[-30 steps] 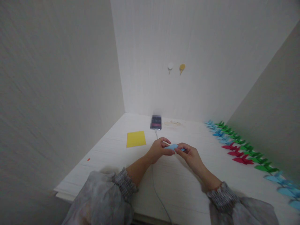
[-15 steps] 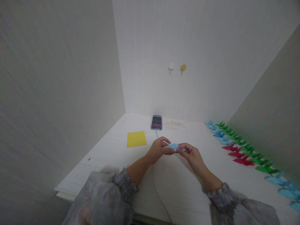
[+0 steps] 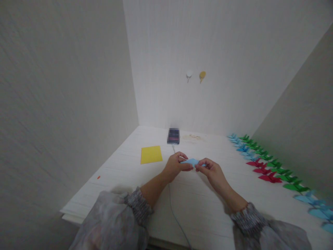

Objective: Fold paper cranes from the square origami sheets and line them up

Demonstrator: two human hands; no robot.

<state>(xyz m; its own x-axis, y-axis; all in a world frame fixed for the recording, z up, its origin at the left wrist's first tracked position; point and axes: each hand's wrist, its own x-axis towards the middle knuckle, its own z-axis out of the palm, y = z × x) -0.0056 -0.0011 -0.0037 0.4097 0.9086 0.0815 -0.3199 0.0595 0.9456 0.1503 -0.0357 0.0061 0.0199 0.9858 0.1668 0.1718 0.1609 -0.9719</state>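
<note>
A light blue piece of folded paper [image 3: 192, 161] is held between my two hands, just above the white table. My left hand [image 3: 177, 165] pinches its left end, thumb in front and fingers behind. My right hand [image 3: 211, 169] grips the right end between thumb and fingertips, hiding part of that side. The exact shape of the folds is too small to make out. Left of my hands, a stack or sheet of yellow square paper [image 3: 151, 154] lies flat on the table.
Rows of folded paper cranes line the right side: green [image 3: 296, 186], red [image 3: 270, 177] and blue [image 3: 319, 212]. A phone with a blurred screen [image 3: 173, 136] stands at the back, its cable [image 3: 174, 215] running under my left arm. A small orange scrap [image 3: 98, 177] lies left.
Hardly anything differs. My hands keep their hold on the blue paper, with only a slight shift of the fingertips; the whole view has moved a touch.
</note>
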